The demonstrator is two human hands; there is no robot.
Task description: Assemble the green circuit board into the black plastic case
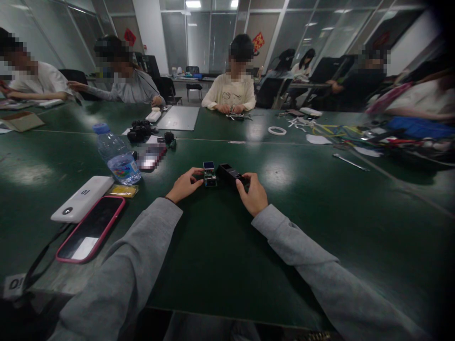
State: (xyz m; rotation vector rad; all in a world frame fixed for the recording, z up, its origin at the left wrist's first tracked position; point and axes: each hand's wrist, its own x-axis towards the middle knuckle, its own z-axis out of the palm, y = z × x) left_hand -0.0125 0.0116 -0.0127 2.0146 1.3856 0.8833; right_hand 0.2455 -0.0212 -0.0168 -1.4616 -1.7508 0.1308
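I see my left hand [185, 185] pinching a small circuit module [209, 174] with a blue top, while my right hand [253, 193] grips a black box-shaped casing [230, 174] just beside it, both resting on the green table [220, 246]. To my left lie a water bottle [117, 155], a white power bank [82, 198] and a pink-cased phone [91, 229]. Across the table, a person in a cream top [230, 93] works with both hands.

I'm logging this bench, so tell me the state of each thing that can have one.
Left hand: fingertips on small circuit module.
Right hand: gripping black case.
Water bottle: upright, capped.
Phone: flat, screen dark.
Power bank: lying flat.
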